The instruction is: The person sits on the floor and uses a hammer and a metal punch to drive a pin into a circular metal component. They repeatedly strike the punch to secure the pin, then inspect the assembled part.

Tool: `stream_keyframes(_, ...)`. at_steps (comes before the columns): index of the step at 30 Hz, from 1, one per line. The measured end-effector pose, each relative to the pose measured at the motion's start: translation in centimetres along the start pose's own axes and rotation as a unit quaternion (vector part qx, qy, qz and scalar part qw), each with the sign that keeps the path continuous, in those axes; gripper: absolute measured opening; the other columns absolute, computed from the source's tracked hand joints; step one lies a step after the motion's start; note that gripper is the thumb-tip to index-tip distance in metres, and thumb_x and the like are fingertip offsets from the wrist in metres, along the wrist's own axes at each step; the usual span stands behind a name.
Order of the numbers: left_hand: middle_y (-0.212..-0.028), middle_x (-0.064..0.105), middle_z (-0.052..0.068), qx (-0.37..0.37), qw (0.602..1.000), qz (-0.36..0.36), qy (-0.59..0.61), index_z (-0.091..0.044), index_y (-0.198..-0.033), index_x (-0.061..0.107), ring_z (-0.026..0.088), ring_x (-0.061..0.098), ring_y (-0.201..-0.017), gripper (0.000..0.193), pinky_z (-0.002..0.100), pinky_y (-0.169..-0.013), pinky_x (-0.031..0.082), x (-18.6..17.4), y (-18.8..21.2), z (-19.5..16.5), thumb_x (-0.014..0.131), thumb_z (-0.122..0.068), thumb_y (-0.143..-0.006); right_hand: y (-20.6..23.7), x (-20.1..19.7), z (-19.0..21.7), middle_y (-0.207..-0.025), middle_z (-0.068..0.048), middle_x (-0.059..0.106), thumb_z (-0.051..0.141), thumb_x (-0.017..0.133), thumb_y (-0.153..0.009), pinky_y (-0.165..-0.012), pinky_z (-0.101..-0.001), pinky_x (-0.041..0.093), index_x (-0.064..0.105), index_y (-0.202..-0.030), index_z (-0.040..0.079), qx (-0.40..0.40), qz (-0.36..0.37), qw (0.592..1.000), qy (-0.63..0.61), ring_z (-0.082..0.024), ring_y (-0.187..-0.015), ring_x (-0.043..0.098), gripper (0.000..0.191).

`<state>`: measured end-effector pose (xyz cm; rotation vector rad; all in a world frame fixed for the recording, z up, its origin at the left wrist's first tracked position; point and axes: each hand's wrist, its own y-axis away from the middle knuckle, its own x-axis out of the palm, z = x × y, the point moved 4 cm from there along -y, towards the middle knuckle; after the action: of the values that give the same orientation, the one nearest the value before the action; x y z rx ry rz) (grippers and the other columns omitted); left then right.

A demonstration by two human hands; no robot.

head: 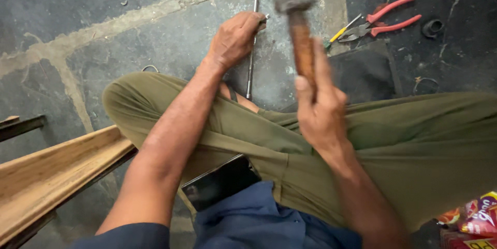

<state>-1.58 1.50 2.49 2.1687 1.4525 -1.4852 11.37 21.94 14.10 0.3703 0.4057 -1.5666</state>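
Sitting cross-legged on a grey stone floor (103, 16), the person wears olive trousers (404, 145) and a dark blue shirt (259, 223). Far to the left of both hands, a length of pale wooden channel (52, 171) slants across the lower corner, with a dark metal bar (20, 126) just above it.

The left hand (235, 36) reaches forward over the knee, its fingers (253, 21) curled shut around the upper shaft of a T-handled metal wrench (253, 31). The crossbar of the wrench lies just beyond the fingertips, and the shaft runs back below the hand towards the legs. Whether it touches the floor cannot be told. Nearer the body, well below these fingers, a black phone (220, 181) rests on the lap.

The right hand (321, 109) is clenched around the lower end of a hammer (300, 26) with a worn wooden handle. The handle rises upright from the fingers (310, 93), and the blurred grey metal head sits well above them, just right of the left hand's knuckles.

Right of the hammer head, red-handled pliers (385, 21) lie on the floor beside a small yellow-handled screwdriver (341, 32). A small dark ring-shaped part (432, 27) lies beyond them. Colourful snack packets (473, 220) show at the bottom right corner.
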Motion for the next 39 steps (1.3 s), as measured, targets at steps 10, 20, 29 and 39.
stream_keyframes(10, -0.101, 0.068, 0.016, 0.0, 1.0, -0.011, 0.005, -0.005, -0.114, 0.061, 0.038, 0.067, -0.094, 0.019, 0.045, -0.081, 0.055, -0.1, 0.0, 0.0, 0.063, -0.002, -0.096, -0.8, 1.0, -0.8, -0.113, -0.03, 0.072, 0.022, 0.058, -0.113, -0.076, -0.0465, 0.056, 0.033, -0.164, 0.01, -0.019, 0.004, 0.999, 0.034, -0.046, -0.099, 0.072, 0.058)
stream_keyframes(20, -0.086, 0.071, 0.013, -0.189, 0.966, -0.094, 0.146, -0.003, -0.102, 0.057, 0.033, 0.071, -0.078, 0.021, 0.041, -0.07, 0.055, -0.9, 0.1, -1.8, 0.049, -0.019, -0.113, -0.4, -0.3, -2.3, -0.109, -0.026, 0.073, 0.032, 0.051, -0.114, -0.076, -0.0443, 0.056, 0.034, -0.162, 0.008, 0.038, -0.01, 0.999, -0.002, -0.038, -0.09, 0.076, 0.057)
stream_keyframes(29, -0.084, 0.071, 0.015, -0.252, 0.957, -0.076, 0.121, -0.001, -0.098, 0.056, 0.032, 0.07, -0.076, 0.036, 0.044, -0.069, 0.053, -1.7, 1.4, -0.7, 0.044, -0.032, -0.114, -0.1, -0.1, -2.6, -0.096, -0.021, 0.071, 0.034, 0.049, -0.113, -0.071, -0.0425, 0.056, 0.035, -0.161, 0.007, 0.057, -0.003, 0.998, -0.022, -0.029, -0.076, 0.074, 0.057)
stream_keyframes(39, -0.087, 0.071, 0.016, -0.299, 0.945, -0.051, 0.119, -0.004, -0.095, 0.062, 0.034, 0.071, -0.084, 0.037, 0.043, -0.08, 0.053, -1.6, 1.3, -1.0, 0.046, -0.033, -0.11, -0.1, -0.5, -2.8, -0.074, -0.012, 0.066, 0.036, 0.049, -0.11, -0.06, -0.0386, 0.054, 0.034, -0.162, 0.008, 0.115, 0.014, 0.993, -0.039, -0.022, -0.061, 0.068, 0.06)
